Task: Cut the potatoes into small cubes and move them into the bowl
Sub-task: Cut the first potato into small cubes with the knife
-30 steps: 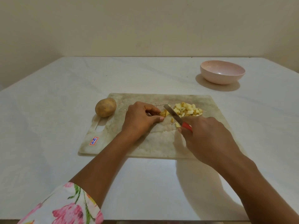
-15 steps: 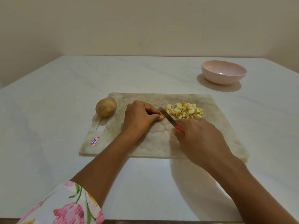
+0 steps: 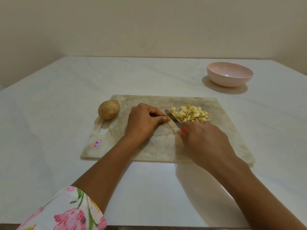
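Reaching out from a floral sleeve [image 3: 69,211] over the white table [image 3: 49,117], the left hand [image 3: 142,122] curls its fingers [image 3: 157,120] round a small potato piece [image 3: 168,118] on the cutting board [image 3: 224,130], pinning it down. Beside it, the right hand [image 3: 205,141] grips the red-handled knife [image 3: 173,119], blade against that piece. Just beyond lies a heap of potato cubes [image 3: 189,113]; a whole potato [image 3: 108,109] sits at the board's left edge. Farther right, well apart, stands the pink bowl [image 3: 229,81]

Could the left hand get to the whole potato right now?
Probably yes: the whole potato lies just left of the left hand, only bare cutting board between. It must first release the potato piece it pinches.
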